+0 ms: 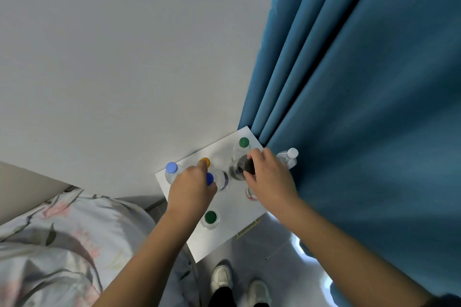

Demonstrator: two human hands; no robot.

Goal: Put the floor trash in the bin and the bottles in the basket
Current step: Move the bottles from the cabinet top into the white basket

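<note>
Got the left hand (190, 189) curled round the blue-cap bottle (210, 178) and the right hand (270, 177) pinching the dark-cap bottle (249, 166), both upright on the desk (222, 238). Can also spot a far green-cap bottle (244, 142), a near green-cap bottle (210, 217), a pale-blue-cap bottle (171, 168) at the left edge, and a white-cap bottle (292, 153) beside the curtain (349, 107).

Soft, cool, even light. Bright glare on floor (279, 252) at 5 o'clock. Shadow across bed (64, 239) at 8 o'clock. Wide-angle bending at edges; right hand (269, 177) slightly blurred.
</note>
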